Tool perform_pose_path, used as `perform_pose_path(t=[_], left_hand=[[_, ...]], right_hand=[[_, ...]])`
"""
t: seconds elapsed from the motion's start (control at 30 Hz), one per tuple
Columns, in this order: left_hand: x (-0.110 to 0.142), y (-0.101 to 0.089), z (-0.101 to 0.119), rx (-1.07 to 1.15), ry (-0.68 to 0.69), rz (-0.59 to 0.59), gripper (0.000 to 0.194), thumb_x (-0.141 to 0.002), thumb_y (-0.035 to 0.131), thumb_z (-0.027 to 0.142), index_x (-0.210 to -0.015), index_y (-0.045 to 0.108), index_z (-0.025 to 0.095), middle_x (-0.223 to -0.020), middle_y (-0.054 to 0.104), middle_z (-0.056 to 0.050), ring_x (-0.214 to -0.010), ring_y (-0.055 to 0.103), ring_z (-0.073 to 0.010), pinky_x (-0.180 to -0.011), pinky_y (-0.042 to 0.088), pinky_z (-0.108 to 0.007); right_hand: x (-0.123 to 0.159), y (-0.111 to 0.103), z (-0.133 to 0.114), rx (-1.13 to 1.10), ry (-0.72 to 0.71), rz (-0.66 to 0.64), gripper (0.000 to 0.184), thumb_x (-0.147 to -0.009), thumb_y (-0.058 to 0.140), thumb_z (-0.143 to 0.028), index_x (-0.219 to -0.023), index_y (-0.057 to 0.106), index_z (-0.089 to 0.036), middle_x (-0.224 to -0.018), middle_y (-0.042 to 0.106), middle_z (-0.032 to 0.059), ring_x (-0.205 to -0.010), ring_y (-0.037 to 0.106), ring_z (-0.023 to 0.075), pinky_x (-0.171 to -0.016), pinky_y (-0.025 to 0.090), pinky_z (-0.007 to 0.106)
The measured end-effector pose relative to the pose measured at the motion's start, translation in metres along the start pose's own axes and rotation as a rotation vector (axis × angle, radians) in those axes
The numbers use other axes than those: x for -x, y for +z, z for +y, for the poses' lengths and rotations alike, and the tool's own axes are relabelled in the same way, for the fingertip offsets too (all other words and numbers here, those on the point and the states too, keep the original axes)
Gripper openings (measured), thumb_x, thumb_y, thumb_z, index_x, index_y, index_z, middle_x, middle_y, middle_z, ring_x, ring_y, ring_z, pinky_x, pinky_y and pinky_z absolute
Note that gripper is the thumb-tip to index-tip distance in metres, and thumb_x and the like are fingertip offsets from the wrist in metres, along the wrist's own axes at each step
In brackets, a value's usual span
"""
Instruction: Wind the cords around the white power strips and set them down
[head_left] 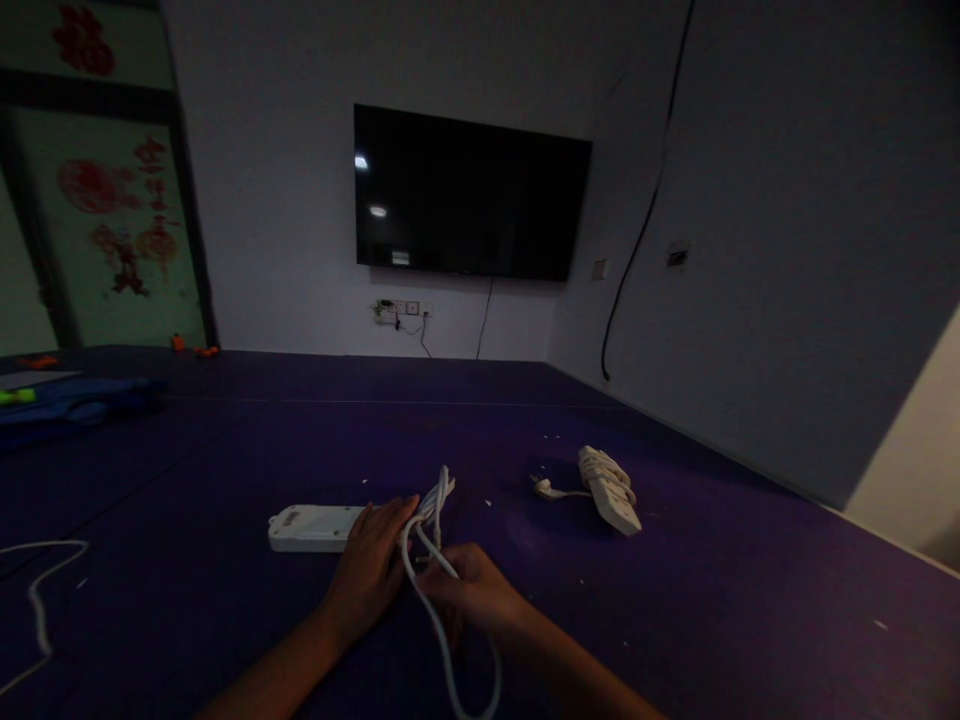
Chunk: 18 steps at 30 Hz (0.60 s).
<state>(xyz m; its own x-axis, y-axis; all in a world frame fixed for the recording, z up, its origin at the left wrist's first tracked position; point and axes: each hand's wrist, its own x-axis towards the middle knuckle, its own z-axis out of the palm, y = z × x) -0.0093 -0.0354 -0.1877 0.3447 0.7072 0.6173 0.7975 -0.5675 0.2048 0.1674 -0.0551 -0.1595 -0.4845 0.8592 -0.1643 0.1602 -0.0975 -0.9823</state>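
Note:
A white power strip (315,527) lies on the purple surface with its long side toward me. My left hand (371,555) is closed over its right end, fingers wrapped round the strip and the cord beside it. Loops of white cord (441,500) stand up at that end. My right hand (472,590) pinches part of this cord between thumb and fingers, just right of the strip. A long bight of cord hangs below my right hand toward the lower edge of the view. What lies under both palms is hidden.
A second white power strip (616,505), wrapped in its own cord, lies to the right with its plug (546,488) beside it. Another white cable (37,600) curves at the left. Blue cloth (90,400) lies farther back. A television (472,195) hangs on the wall.

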Motion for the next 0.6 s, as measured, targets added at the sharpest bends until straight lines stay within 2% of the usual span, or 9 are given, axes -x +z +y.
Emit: perform_pose_path(t=[0.07, 0.13, 0.23, 0.33, 0.4, 0.5, 0.6], left_hand=[[0.001, 0.004, -0.001, 0.021, 0.035, 0.005, 0.047, -0.091, 0.034, 0.023, -0.138, 0.038, 0.02, -0.131, 0.056, -0.012, -0.123, 0.049, -0.0228, -0.106, 0.033, -0.054], [0.001, 0.006, -0.001, 0.041, 0.071, 0.016, 0.048, -0.092, 0.034, 0.022, -0.14, 0.035, 0.022, -0.131, 0.056, -0.011, -0.123, 0.05, -0.022, -0.106, 0.034, -0.052], [0.001, 0.004, 0.0, 0.072, 0.113, 0.046, 0.049, -0.093, 0.034, 0.024, -0.142, 0.031, 0.025, -0.132, 0.055, -0.01, -0.123, 0.05, -0.0211, -0.105, 0.036, -0.051], [0.001, -0.002, 0.003, 0.106, 0.149, 0.072, 0.049, -0.094, 0.033, 0.026, -0.142, 0.03, 0.027, -0.132, 0.055, -0.007, -0.122, 0.051, -0.0199, -0.105, 0.038, -0.048], [0.001, -0.005, 0.005, 0.118, 0.168, 0.093, 0.048, -0.094, 0.034, 0.027, -0.142, 0.031, 0.027, -0.131, 0.056, -0.006, -0.12, 0.051, -0.019, -0.105, 0.038, -0.045], [0.004, -0.007, 0.004, 0.14, 0.202, 0.114, 0.047, -0.095, 0.032, 0.03, -0.142, 0.032, 0.027, -0.13, 0.056, -0.007, -0.119, 0.051, -0.0197, -0.103, 0.04, -0.042], [0.006, -0.008, 0.004, 0.171, 0.209, 0.066, 0.05, -0.095, 0.028, 0.038, -0.143, 0.029, 0.027, -0.133, 0.054, -0.007, -0.121, 0.05, -0.0215, -0.104, 0.039, -0.043]], right_hand=[[-0.001, -0.003, 0.001, 0.04, -0.095, 0.043, 0.049, -0.066, 0.061, -0.062, -0.069, 0.057, -0.014, -0.047, 0.053, -0.0029, -0.036, 0.049, 0.0093, -0.037, 0.037, 0.021], [0.001, -0.007, 0.001, 0.112, -0.241, 0.16, 0.052, -0.072, 0.055, -0.065, -0.072, 0.06, -0.013, -0.052, 0.056, -0.0006, -0.04, 0.05, 0.0099, -0.04, 0.038, 0.022], [0.005, -0.013, -0.001, 0.327, -0.489, 0.379, 0.044, -0.084, 0.049, -0.055, -0.083, 0.065, -0.014, -0.07, 0.065, 0.0049, -0.06, 0.06, 0.0137, -0.056, 0.046, 0.025], [0.009, -0.016, -0.004, 0.587, -0.67, 0.477, 0.029, -0.091, 0.045, -0.038, -0.098, 0.066, -0.019, -0.091, 0.067, 0.0073, -0.083, 0.063, 0.0167, -0.074, 0.049, 0.029], [0.01, -0.018, -0.003, 0.701, -0.74, 0.494, 0.028, -0.092, 0.042, -0.029, -0.108, 0.063, -0.021, -0.107, 0.064, 0.0085, -0.097, 0.06, 0.0177, -0.085, 0.049, 0.031], [0.008, -0.021, -0.001, 0.828, -0.76, 0.516, 0.034, -0.092, 0.04, -0.025, -0.121, 0.057, -0.023, -0.13, 0.054, 0.0088, -0.118, 0.05, 0.0203, -0.098, 0.043, 0.038], [0.005, -0.025, 0.002, 0.914, -0.756, 0.477, 0.04, -0.093, 0.035, -0.023, -0.13, 0.051, -0.024, -0.142, 0.043, 0.0065, -0.129, 0.04, 0.0208, -0.106, 0.036, 0.043]])
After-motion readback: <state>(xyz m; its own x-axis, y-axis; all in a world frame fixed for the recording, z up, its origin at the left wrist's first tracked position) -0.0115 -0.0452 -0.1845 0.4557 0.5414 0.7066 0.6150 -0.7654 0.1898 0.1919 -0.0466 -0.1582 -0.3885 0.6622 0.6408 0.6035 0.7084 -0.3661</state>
